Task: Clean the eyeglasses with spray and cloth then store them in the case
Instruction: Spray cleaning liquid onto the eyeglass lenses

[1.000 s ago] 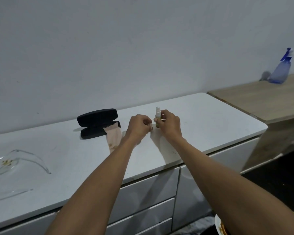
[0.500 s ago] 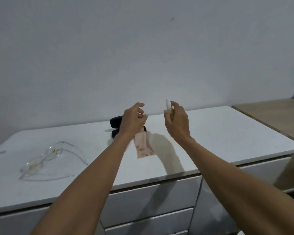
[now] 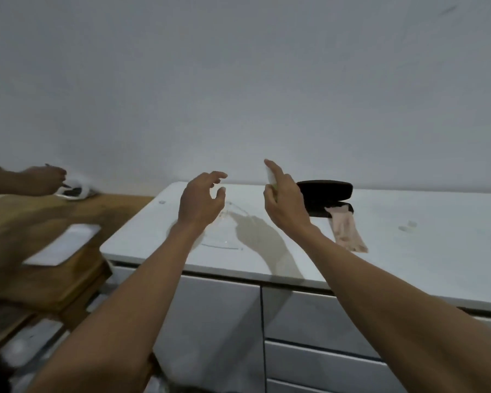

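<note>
Hands shifted left over eyeglasses (image 3: 227,219); left hand (image 3: 201,202) spread empty, right hand (image 3: 284,202) grips spray bottle (image 3: 270,177).

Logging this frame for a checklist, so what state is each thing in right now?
left hand: open, empty, fingers spread above the eyeglasses
right hand: closed around the spray bottle, raised
spray bottle: held upright, mostly hidden by the hand
eyeglasses: lying on the white counter, untouched
case: open, on the counter
cloth: hanging out of the case onto the counter
</note>
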The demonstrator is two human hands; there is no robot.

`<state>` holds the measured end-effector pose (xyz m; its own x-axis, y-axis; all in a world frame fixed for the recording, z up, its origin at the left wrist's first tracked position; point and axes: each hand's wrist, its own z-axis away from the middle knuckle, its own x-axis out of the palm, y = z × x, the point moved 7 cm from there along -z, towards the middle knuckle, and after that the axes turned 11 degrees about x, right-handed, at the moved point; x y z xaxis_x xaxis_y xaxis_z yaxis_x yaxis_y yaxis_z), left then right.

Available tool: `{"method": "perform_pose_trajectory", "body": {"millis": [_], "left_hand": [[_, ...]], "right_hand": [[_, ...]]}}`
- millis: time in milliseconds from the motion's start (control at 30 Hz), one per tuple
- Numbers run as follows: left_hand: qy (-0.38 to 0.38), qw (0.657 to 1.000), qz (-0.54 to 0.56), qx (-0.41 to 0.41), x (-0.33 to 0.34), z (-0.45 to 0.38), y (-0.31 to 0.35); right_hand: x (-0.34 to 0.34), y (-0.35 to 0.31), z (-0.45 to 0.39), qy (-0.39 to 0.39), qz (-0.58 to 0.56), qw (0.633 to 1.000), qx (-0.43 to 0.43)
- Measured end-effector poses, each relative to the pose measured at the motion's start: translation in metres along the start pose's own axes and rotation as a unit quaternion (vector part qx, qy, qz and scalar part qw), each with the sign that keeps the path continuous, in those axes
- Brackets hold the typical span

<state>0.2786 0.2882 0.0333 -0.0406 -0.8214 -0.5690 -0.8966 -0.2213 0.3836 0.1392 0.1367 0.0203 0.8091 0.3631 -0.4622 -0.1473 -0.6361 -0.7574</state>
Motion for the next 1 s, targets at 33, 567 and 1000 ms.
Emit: {"method": "perform_pose_trajectory", "body": {"millis": [33,567,1000], "left_hand": [[-0.003,1.000,-0.019,-0.001,-0.011,0.007,-0.009],[-0.092,0.989,-0.107,0.045,-0.024,0.069,-0.060],[0.095,0.988,-0.072,-0.095,-0.030,0.055,-0.068]], "right_hand": [[0.010,-0.003,0.003,-0.012,-0.007,1.000,0.002],[0.043,-0.019,0.012,-0.038,-0.005,0.999,-0.002],[0.007,0.008,0.007,-0.002,-0.013,0.999,0.031]]}}
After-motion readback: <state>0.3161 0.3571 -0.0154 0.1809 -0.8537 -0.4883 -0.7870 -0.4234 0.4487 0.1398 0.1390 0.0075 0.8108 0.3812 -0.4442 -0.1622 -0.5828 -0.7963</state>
